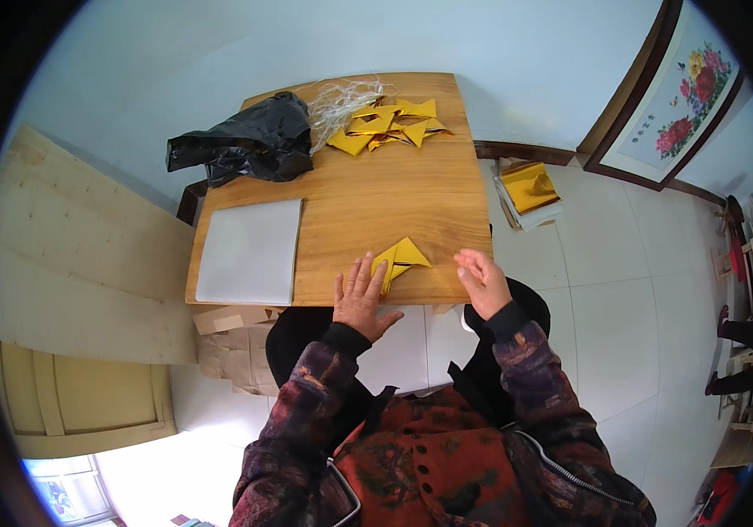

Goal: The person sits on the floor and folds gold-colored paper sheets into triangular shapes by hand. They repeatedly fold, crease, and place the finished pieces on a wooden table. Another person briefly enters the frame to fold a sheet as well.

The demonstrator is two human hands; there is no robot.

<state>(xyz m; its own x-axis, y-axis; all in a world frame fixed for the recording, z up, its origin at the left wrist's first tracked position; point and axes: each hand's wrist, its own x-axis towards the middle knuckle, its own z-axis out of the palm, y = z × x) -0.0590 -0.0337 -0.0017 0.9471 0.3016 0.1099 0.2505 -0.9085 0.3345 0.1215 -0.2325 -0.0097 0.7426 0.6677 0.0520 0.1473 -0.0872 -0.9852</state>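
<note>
A piece of folded gold paper (pixel 405 253) with pointed corners lies near the front edge of the wooden table (pixel 394 193). My left hand (pixel 360 300) is spread out, its fingertips overlapping the left side of that paper. To the right of it, my right hand (pixel 483 279) hovers by the table's right front corner, apart from the paper. Its fingers are loosely bent with the thumb away from them, and nothing shows in it. Toward the back, several similar folded gold pieces (pixel 385 125) sit in a loose pile.
A black plastic bag (pixel 258 140) and tangled clear strands (pixel 341 104) lie at the back of the table. A grey flat sheet or pad (pixel 251 252) rests at its left front. On the floor to the right is a stack topped with gold paper (pixel 529 187). Brown cardboard (pixel 236 356) lies below left.
</note>
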